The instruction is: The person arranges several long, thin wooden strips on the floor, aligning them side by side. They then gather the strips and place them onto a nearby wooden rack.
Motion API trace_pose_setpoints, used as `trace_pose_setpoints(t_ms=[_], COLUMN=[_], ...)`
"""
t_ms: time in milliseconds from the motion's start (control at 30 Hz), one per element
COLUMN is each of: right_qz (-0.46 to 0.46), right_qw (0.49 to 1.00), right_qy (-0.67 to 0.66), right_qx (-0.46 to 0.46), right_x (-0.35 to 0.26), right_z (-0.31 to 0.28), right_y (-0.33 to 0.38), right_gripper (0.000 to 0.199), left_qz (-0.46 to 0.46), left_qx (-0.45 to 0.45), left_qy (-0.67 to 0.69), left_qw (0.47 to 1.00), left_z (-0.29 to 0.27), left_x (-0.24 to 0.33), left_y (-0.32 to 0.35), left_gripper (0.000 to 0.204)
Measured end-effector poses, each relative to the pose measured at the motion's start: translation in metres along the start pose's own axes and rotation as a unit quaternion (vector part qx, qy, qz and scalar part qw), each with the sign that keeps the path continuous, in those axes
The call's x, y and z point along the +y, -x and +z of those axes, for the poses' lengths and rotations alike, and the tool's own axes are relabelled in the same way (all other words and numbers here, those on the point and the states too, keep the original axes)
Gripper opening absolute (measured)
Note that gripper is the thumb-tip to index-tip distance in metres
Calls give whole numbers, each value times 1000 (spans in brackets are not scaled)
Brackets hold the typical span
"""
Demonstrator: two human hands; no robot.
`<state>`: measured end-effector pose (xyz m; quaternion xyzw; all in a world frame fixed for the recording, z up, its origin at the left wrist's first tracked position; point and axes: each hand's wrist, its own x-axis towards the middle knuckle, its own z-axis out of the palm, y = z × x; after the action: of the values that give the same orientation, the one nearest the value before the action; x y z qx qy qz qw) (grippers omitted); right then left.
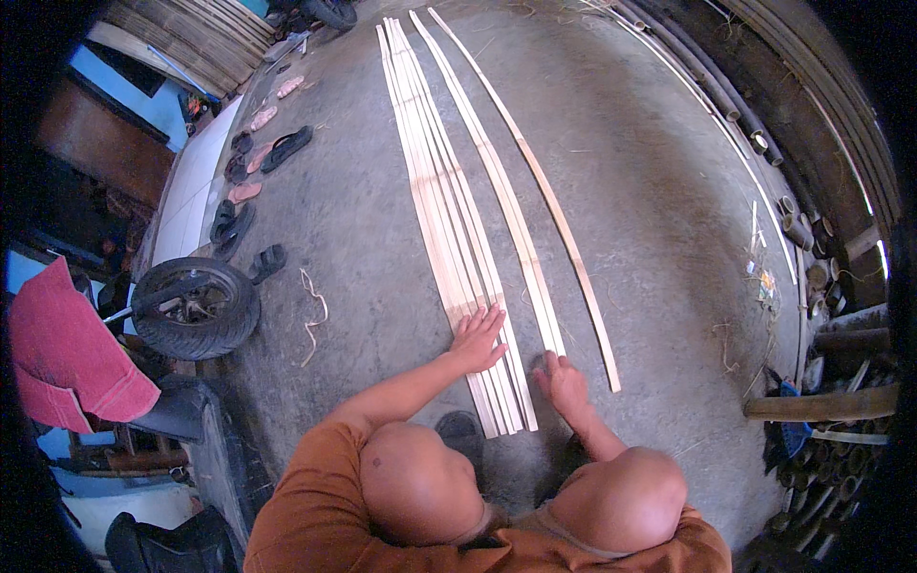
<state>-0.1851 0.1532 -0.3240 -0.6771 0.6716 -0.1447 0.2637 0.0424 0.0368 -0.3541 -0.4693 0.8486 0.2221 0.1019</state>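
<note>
Several long pale bamboo strips [439, 191] lie side by side on the concrete floor, running away from me. My left hand [478, 340] rests flat, fingers spread, on the near part of this bundle. A second pair of strips [511, 215] lies just to the right; my right hand [562, 380] sits at its near end, fingers curled down on the floor by the strip tip. A single strip [559, 224] lies further right, apart from both hands. My bare knees fill the bottom of the view.
A motorbike wheel [196, 307] and a red cloth [67, 353] are at the left, with several sandals [253, 158] along a white step. Bamboo poles and cut tubes [821, 286] line the right wall. A loose curl of shaving [313, 320] lies on the floor.
</note>
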Motion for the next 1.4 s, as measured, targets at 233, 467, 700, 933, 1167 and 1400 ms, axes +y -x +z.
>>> trace_pose_setpoints(t_ms=[233,467,700,933,1167,1400], right_qz=[8,-2,-58,-38,29,48], right_qw=[994,995,989,982,999,983], right_qy=[106,77,134,133,25,-177], right_qx=[34,60,39,128,20,-9], right_x=[42,27,38,15,26,-4], right_z=[27,21,21,26,28,20], right_y=[-25,-20,-26,-21,-27,10], right_gripper=[35,19,28,51,52,42], left_qz=[-25,-27,-15,-23,-11,-11], left_qx=[-18,-10,-32,-37,-26,1], left_qy=[30,14,19,19,13,24], left_qw=[999,999,999,999,999,1000], left_z=[-14,-4,-2,-1,0,-4], left_x=[17,12,12,8,10,10], left_y=[-9,-7,-11,-9,-13,-7], left_gripper=[83,85,86,86,85,82])
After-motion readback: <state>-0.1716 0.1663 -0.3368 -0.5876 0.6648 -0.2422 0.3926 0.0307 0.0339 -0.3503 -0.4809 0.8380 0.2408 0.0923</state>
